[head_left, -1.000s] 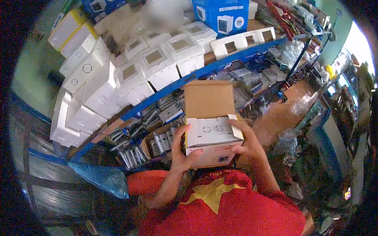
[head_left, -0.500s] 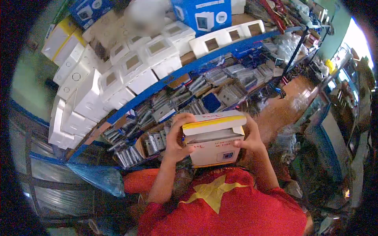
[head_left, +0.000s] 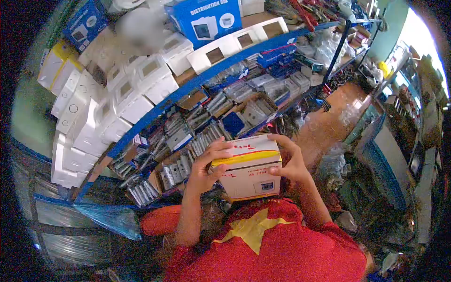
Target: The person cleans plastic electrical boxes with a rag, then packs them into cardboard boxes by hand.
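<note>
A white carton [head_left: 244,181] with a yellow stripe, red lettering and a small printed picture is held against the chest of a red shirt with a yellow star. Its top flap is down, and only a thin dark line shows along the edge. My left hand [head_left: 209,167] grips the carton's left side, fingers over the top edge and thumb at the front. On the right side, my right hand [head_left: 290,162] has its fingers at the top corner and its thumb on the front face.
White plastic boxes [head_left: 131,94] and a blue distribution box carton [head_left: 204,23] stand on the blue-edged upper shelf [head_left: 188,85]. Small packaged parts [head_left: 176,171] fill cartons on the shelf below. A red stool-like object [head_left: 160,221] is at lower left.
The carton's flap has gone from raised to closed down, hiding the opening. My right fingers have moved onto the top. The view has shifted, so the shelves appear further left.
</note>
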